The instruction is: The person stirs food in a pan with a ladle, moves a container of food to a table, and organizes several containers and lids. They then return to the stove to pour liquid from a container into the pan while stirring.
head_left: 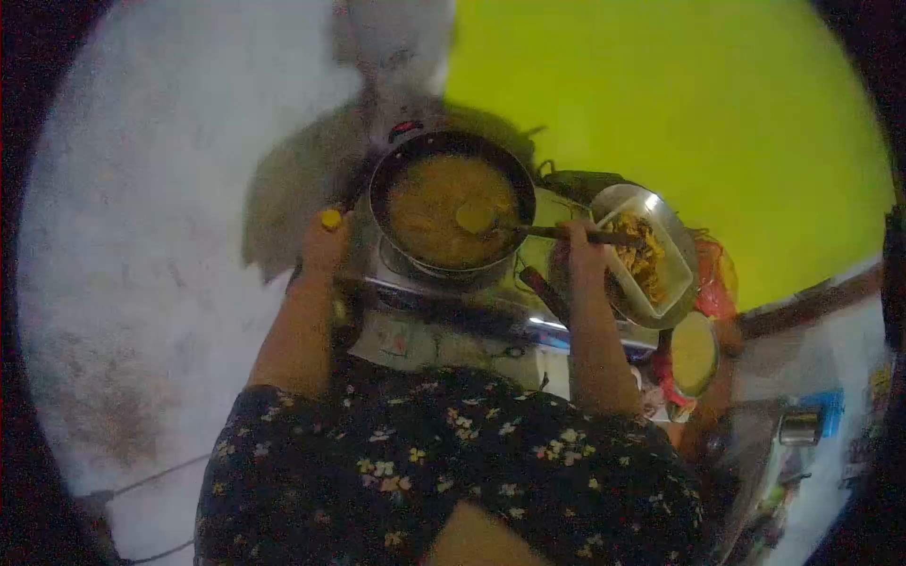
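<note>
A dark wok (377, 193) full of brownish-yellow soupy food (429, 203) sits on the stove (396, 294). My right hand (582, 247) is closed around the dark handle of a ladle (475, 218), whose bowl rests in the food. To the left of the wok, my left hand (324, 247) is closed on a small object with a round yellow top (330, 220); its lower part is hidden by my fingers. The wok's red-and-black side handle (406, 130) points toward the wall.
Right of the stove, a metal bowl (681, 245) holds a whitish tray (672, 294) with brownish-yellow food. A pale yellow round item (695, 354) lies nearer me beside red plastic (717, 283). A dark handle (543, 291) juts out near the wok. Walls (661, 85) stand close behind.
</note>
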Tool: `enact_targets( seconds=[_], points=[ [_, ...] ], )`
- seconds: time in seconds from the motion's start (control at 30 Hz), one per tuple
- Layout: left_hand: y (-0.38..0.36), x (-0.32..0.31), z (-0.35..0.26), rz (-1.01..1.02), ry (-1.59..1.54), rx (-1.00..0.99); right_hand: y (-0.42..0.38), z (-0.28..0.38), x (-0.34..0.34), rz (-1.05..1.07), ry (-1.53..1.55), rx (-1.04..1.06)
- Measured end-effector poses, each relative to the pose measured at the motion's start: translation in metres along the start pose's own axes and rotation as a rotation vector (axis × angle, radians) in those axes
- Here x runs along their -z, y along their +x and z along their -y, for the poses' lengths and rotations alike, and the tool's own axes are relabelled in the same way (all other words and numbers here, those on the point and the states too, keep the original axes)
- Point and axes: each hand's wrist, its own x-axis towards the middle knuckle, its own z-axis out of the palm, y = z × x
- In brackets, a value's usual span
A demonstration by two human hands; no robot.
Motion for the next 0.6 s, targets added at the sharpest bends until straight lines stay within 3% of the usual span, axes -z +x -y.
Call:
enact_targets(
  seconds=[0.13,0.23,0.33,0.47,0.53,0.6],
  points=[
    [-0.010,0.003,-0.012,-0.045,-0.035,-0.026,0.003,0.008,0.011,-0.043,-0.077,0.077],
    [-0.013,0.004,-0.021,-0.053,-0.018,-0.096,-0.007,0.029,0.011,-0.105,-0.477,0.258],
    [-0.014,0.004,-0.021,-0.080,0.061,-0.118,-0.002,0.026,0.014,-0.085,-0.713,0.626],
    [-0.024,0.005,-0.034,-0.225,0.066,-0.221,0.001,0.013,0.008,-0.090,-0.607,0.611],
    [-0.041,0.023,-0.060,-0.079,0.040,-0.155,0.001,0.010,0.004,-0.091,-0.584,0.577],
    [-0.043,0.026,-0.060,-0.024,0.028,-0.130,-0.009,0.016,-0.005,-0.024,-0.321,0.294]
  ],
)
